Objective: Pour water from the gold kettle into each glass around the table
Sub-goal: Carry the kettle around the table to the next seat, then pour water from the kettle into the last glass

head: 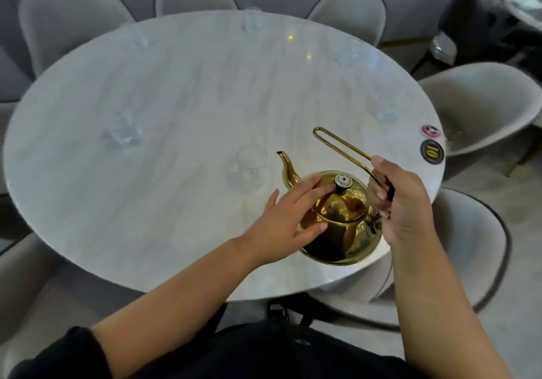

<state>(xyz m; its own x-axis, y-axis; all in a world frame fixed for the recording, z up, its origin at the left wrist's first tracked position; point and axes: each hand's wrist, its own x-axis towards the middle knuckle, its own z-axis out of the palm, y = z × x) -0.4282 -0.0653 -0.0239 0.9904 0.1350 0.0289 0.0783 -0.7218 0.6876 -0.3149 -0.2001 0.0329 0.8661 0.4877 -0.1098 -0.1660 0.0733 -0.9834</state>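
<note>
Nearest, the right hand (399, 202) is clenched on the gold kettle (337, 220)'s handle at the table (176, 232)'s near-right edge, the left hand (287, 217) spread flat over its lid, hiding part; blurred glasses (249, 167) ring the table.

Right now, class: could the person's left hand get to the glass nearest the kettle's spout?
Probably yes. The left hand rests on the gold kettle, and only bare table lies between it and that glass.

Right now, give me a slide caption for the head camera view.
Right hand grips the gold kettle handle, left hand steadies its lid, spout toward the nearest glass.
</note>
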